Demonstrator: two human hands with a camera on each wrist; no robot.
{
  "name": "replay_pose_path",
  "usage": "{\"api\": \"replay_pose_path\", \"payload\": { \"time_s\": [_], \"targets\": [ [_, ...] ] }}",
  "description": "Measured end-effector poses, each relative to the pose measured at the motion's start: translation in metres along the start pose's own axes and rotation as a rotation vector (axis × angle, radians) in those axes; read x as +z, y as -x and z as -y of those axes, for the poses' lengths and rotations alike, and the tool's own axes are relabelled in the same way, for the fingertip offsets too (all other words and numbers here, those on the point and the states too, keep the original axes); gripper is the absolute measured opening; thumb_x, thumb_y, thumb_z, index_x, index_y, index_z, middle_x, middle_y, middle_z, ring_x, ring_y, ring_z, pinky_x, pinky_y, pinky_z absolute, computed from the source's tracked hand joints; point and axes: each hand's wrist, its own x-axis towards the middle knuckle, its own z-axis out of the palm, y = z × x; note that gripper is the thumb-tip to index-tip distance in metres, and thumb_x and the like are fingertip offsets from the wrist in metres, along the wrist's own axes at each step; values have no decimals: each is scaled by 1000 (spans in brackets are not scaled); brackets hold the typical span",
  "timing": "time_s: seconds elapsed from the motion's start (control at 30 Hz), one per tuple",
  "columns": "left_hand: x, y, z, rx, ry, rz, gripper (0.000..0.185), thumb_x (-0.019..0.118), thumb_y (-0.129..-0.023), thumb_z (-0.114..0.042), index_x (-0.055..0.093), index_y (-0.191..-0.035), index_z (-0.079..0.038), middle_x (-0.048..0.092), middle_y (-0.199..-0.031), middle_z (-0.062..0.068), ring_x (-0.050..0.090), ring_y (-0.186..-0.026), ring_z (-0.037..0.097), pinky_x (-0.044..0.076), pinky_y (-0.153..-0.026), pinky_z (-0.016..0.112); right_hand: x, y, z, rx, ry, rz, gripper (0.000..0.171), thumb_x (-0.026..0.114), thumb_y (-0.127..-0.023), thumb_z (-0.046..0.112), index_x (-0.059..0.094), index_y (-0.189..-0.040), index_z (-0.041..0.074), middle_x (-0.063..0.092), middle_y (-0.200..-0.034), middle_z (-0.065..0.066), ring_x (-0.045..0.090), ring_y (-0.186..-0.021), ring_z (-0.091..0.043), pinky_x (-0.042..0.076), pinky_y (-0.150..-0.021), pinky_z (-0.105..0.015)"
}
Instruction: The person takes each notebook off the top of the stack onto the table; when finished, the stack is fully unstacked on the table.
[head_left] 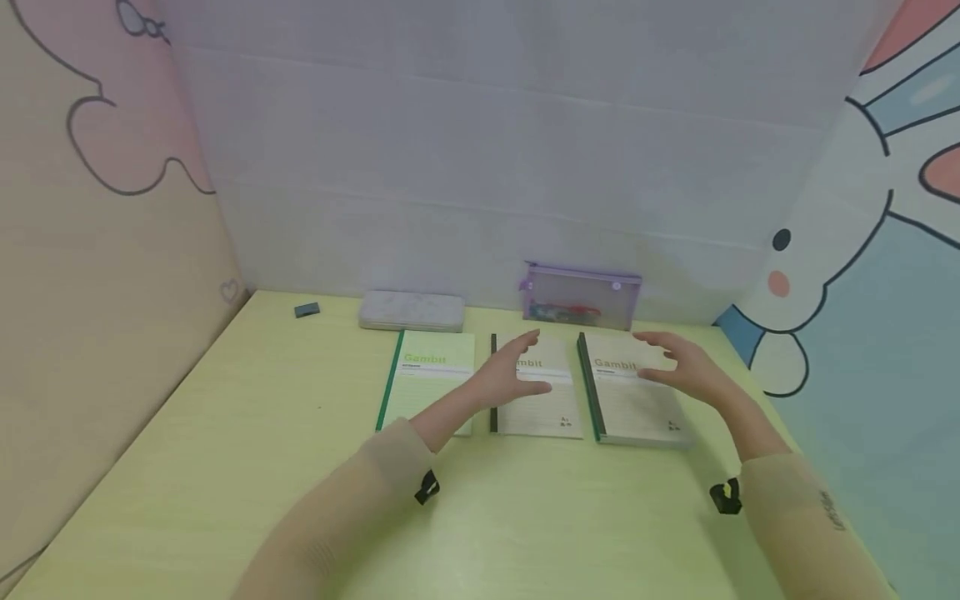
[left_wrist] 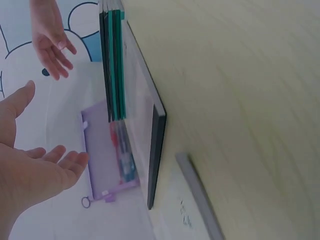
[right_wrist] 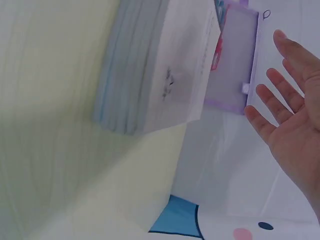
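Cream notebooks beneath two released hands

Left hand (head_left: 510, 375) hovers over the middle notebook (head_left: 536, 387), right hand (head_left: 686, 367) over the right notebook (head_left: 630, 392); fingers straight, grasping nothing. Both books lie flat, side by side on the yellow worktop (head_left: 225, 467), dark-spined, cream-covered, right one thicker. Judged best practice: lower each palm squarely, gripping near the spine to prevent covers fanning open
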Motion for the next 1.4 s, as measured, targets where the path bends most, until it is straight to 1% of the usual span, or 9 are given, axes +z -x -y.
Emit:
{"api": "replay_pose_path", "payload": {
  "time_s": [0.1, 0.2, 0.3, 0.5, 0.63, 0.77, 0.97, 1.2, 1.4],
  "targets": [
    [17, -6, 0, -22, 36, 24, 93, 73, -82, -39, 15, -152, -22, 29, -153, -1, 31, -139, 23, 34, -109, 46, 0, 9, -13, 39, -7, 16, 67, 68, -87, 28, 38, -143, 4, 35, -145, -25, 32, -131, -46, 32, -103, -61],
    [31, -11, -2, -33, 73, 54, 94, 74, -81, -38, 14, -152, -23, 27, -154, -3, 29, -140, 22, 32, -110, 46, 1, 17, -26, 79, -15, 39, 73, 68, -87, 33, 34, -145, 5, 30, -147, -26, 28, -133, -48, 31, -103, -62],
    [43, -16, -2, -35, 79, 98, 96, 74, -80, -39, 13, -153, -24, 24, -155, -5, 28, -140, 21, 30, -111, 44, 3, 24, -37, 113, -18, 63, 77, 68, -86, 35, 30, -147, 6, 26, -149, -27, 26, -133, -50, 31, -103, -63],
    [60, -25, -4, -54, 120, 162, 99, 76, -79, -38, 12, -153, -23, 24, -155, -3, 27, -141, 19, 30, -112, 40, 9, 31, -55, 185, -59, 116, 85, 69, -85, 41, 25, -149, 8, 21, -151, -28, 25, -132, -53, 31, -102, -64],
    [71, -31, -6, -80, 150, 182, 101, 76, -78, -38, 10, -153, -20, 26, -155, 1, 27, -141, 20, 30, -112, 41, 12, 33, -62, 256, -96, 164, 89, 69, -84, 43, 20, -151, 9, 20, -149, -31, 27, -130, -55, 31, -100, -66],
    [81, -34, -10, -122, 193, 181, 100, 77, -78, -36, 12, -153, -19, 27, -154, 3, 29, -140, 22, 32, -111, 38, 15, 35, -65, 275, -108, 186, 90, 68, -84, 43, 19, -151, 7, 22, -148, -32, 30, -129, -55, 32, -99, -66],
    [88, -36, -17, -148, 234, 157, 99, 79, -77, -30, 16, -152, -17, 25, -155, 2, 30, -140, 24, 32, -111, 34, 18, 35, -69, 268, -109, 191, 89, 68, -85, 43, 22, -149, 2, 23, -149, -31, 33, -128, -53, 33, -100, -64],
    [87, -36, -13, -154, 237, 159, 96, 79, -77, -26, 19, -151, -20, 31, -152, 4, 33, -138, 24, 47, -98, 37, 19, 35, -70, 263, -100, 186, 88, 68, -85, 43, 24, -148, 1, 25, -147, -33, 33, -128, -54, 33, -99, -65],
    [88, -40, -9, -138, 243, 159, 94, 79, -76, -28, 22, -150, -21, 34, -151, 4, 34, -137, 22, 37, -107, 36, 18, 35, -68, 254, -96, 179, 84, 68, -85, 41, 27, -147, 3, 28, -145, -34, 33, -127, -54, 33, -99, -65]
  ]
}}
